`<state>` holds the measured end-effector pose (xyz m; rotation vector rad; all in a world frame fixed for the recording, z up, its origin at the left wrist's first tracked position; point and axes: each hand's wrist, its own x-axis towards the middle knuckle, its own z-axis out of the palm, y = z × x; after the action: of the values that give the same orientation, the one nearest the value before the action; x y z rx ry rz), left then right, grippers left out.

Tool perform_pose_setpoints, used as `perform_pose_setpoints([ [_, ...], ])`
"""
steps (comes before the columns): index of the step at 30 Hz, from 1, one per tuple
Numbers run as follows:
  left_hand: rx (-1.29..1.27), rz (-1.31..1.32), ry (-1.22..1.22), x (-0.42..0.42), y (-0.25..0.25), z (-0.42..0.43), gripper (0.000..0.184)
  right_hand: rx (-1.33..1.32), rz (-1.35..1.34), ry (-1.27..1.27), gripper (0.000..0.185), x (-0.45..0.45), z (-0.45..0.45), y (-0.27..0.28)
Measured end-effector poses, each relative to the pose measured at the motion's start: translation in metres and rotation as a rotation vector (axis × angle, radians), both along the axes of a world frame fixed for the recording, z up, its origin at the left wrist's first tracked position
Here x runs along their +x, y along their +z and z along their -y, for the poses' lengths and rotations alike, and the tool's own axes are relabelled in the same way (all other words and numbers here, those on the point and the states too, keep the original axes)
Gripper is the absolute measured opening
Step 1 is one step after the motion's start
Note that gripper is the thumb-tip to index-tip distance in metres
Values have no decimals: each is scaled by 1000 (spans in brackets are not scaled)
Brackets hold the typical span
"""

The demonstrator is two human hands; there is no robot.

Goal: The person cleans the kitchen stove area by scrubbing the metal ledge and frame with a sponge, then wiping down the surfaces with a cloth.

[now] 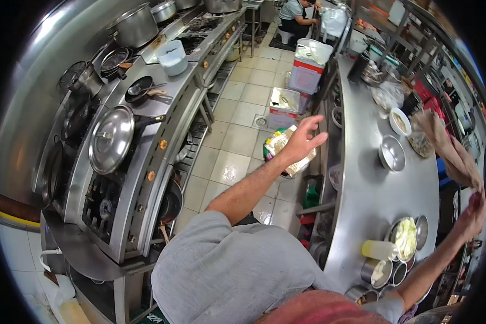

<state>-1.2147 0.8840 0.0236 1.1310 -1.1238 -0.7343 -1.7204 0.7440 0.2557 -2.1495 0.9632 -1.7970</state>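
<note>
My left hand [303,141] is held out over the aisle beside the counter's edge, fingers apart and holding nothing. At the far right, my right hand [473,216] is closed around one end of a brownish cloth [453,151]. The cloth stretches away from my fist, over the far side of the steel counter [362,189]. Near its loose end are a white bowl [399,122] and a bag of food [419,141], partly covered by the cloth. An empty-looking metal bowl [392,153] sits closer to the counter's middle.
On the near counter stand a squeeze bottle [379,249], a bowl of cut pale-green vegetable [406,237] and several metal pots. Left is a stove with a lidded pan [112,139]. Tubs [284,102] line the aisle; a person [297,19] sits at the far end.
</note>
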Motion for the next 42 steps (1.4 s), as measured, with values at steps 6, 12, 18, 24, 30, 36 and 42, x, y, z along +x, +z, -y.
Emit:
perform_pose_setpoints([
  [6, -232, -797, -148, 85, 42, 8, 70, 457, 483, 691, 26, 350, 10, -51],
  [12, 96, -190, 162, 177, -29, 20, 54, 1338, 627, 1139, 42, 606, -37, -240],
  [18, 346, 653, 51, 275, -68, 22, 60, 2160, 996, 1299, 52, 713, 24, -436],
  [24, 426, 579, 320, 403, -60, 44, 53, 1761, 374, 1460, 40, 886, 120, -376],
  [30, 507, 421, 696, 497, -65, 36, 47, 1178, -148, 1476, 48, 1094, 172, -265],
  [36, 657, 147, 739, 558, -110, 67, 48, 41, -839, 883, 60, 1258, 120, -376],
  [42, 658, 42, 637, 644, -120, 137, 49, -135, -772, 1057, 37, 1276, 144, -403],
])
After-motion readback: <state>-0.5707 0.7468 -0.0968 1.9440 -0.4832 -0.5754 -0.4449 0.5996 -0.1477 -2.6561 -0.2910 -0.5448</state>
